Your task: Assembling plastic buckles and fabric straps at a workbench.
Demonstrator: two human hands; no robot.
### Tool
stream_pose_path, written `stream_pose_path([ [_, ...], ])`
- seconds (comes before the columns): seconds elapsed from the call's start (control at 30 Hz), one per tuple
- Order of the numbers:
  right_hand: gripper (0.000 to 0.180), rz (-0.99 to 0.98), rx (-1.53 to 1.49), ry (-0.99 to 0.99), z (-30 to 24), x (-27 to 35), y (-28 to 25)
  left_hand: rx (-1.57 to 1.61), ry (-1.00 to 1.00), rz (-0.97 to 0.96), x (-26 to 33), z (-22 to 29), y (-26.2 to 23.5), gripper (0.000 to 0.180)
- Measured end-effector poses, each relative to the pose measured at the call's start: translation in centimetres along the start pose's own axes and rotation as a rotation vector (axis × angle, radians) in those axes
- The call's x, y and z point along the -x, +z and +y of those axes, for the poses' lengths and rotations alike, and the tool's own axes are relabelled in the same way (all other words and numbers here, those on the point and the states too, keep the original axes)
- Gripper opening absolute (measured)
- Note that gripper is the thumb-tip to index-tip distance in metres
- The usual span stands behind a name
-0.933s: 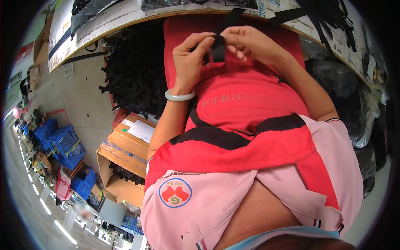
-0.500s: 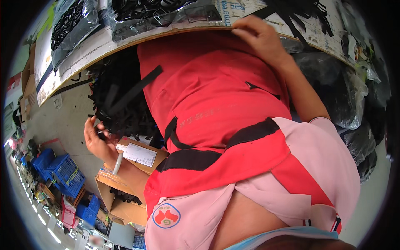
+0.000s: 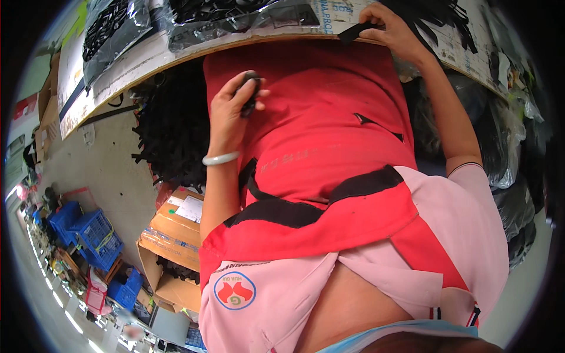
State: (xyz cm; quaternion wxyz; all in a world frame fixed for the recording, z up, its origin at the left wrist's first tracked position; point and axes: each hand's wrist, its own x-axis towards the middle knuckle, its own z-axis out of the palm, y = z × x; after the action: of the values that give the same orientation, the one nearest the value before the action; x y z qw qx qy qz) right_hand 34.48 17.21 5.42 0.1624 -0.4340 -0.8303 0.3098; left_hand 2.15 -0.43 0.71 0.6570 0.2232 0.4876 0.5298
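Over my red apron (image 3: 318, 106), my left hand (image 3: 229, 106), with a pale bangle at the wrist, is curled round small black pieces (image 3: 250, 88). Their exact kind is unclear; they look hard and dark. At the edge of the worktable (image 3: 200, 50), my right hand (image 3: 394, 32) pinches a short black webbing strap (image 3: 354, 33). The strap's free end points left, over the table edge. Beyond that hand, a bunch of loose black straps (image 3: 438, 23) lies on the tabletop.
Clear bags of black plastic parts (image 3: 109, 29) lie on the table's left. Below hangs a heap of black strips (image 3: 170, 129). Cardboard boxes (image 3: 170, 235) stand at my left, with blue crates (image 3: 97, 241) farther off. Plastic-wrapped bundles (image 3: 471, 129) sit at the right.
My left hand has come up and right from beside the box to over the apron. My right hand has shifted slightly up and right; a black strap now shows in its fingers.
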Motion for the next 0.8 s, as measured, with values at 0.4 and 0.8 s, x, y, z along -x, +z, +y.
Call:
stream_pose_path([
  [0.4,0.013,-0.052,-0.556,-0.054,-15.0,-0.7,0.3,0.320,-0.180,-0.051,0.1,-1.3,0.7,0.026],
  [0.8,0.021,-0.440,-1.163,0.388,-13.4,1.0,8.6,0.790,-0.246,-0.452,0.4,-0.9,1.9,0.023],
])
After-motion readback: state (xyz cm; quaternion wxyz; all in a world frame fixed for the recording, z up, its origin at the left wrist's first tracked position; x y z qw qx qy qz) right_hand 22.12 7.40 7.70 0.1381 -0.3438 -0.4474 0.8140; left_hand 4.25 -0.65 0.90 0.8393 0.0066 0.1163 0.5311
